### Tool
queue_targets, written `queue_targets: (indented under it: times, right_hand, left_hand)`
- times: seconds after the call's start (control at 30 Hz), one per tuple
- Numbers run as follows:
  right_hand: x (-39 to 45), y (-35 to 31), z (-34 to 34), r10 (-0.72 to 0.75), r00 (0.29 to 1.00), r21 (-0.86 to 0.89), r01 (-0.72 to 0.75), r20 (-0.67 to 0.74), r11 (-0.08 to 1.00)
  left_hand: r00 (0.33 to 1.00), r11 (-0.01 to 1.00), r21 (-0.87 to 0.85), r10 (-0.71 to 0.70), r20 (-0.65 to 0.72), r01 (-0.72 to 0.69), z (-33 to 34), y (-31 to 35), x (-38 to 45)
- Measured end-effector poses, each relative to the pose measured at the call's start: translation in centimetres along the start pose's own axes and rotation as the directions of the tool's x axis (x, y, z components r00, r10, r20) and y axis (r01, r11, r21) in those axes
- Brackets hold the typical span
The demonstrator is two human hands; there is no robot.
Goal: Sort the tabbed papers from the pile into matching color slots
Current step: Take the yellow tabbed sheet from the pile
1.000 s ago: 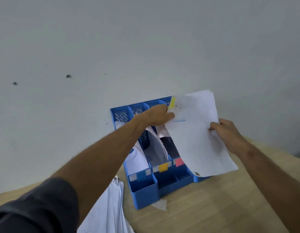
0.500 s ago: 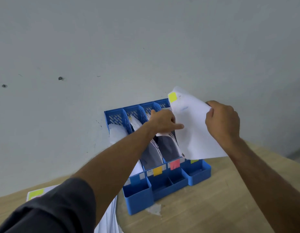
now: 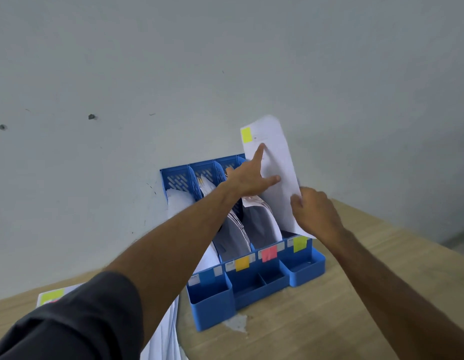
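Note:
A white sheet with a yellow tab at its top left corner stands nearly upright in the rightmost slot of the blue organizer. That slot carries a yellow label. My left hand touches the sheet's face with straight fingers, the index pointing up. My right hand pinches the sheet's lower right edge. The neighbouring slots, labelled red and orange, hold papers. The pile of papers lies at the lower left, mostly hidden by my left arm.
The organizer stands against a grey wall on a wooden table. A sheet with a yellow-green tab tops the pile. A pale stain marks the table in front of the organizer.
The sheet has gone from slanted above the organizer to nearly upright and down into the rightmost slot. My right hand slid from its top edge to its lower edge; my left fingers straightened against it.

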State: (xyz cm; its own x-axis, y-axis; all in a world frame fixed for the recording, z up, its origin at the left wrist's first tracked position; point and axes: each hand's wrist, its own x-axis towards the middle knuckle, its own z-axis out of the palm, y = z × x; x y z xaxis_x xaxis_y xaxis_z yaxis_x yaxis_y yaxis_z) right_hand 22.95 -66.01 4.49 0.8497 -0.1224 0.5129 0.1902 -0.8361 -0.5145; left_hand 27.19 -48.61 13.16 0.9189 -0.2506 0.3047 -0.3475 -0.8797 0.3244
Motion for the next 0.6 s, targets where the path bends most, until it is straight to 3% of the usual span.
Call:
queue_targets:
  times: [0.07,0.27,0.37,0.43,0.6]
  right_hand:
    - [-0.2,0.2,0.4,0.059,0.995,-0.088,-0.052,0.082,0.995]
    - [0.1,-0.3,1.6,0.052,0.995,-0.067,-0.046,0.09,0.997]
    - [-1.0,-0.5,2.3,0.101,0.978,-0.226,-0.057,0.185,0.973]
    - [-1.7,-0.4,2.7,0.12,0.981,-0.261,-0.077,0.153,0.962]
    - [-1.5,0.3,2.8,0.071,0.993,-0.114,-0.081,-0.089,0.99]
  left_hand:
    - [0.999,0.999,-0.029,0.027,-0.033,-0.028,-0.3,-0.2,0.0]
    - [0.962,0.973,-0.127,0.163,-0.219,-0.194,-1.0,-0.3,0.2]
    - [0.939,0.959,-0.107,0.23,-0.257,-0.264,-1.1,0.2,0.0]
    - [0.942,0.96,-0.06,0.254,-0.222,-0.273,-1.1,0.1,0.0]
    - [0.956,0.971,-0.01,0.234,-0.176,-0.239,-0.6,-0.4,-0.3]
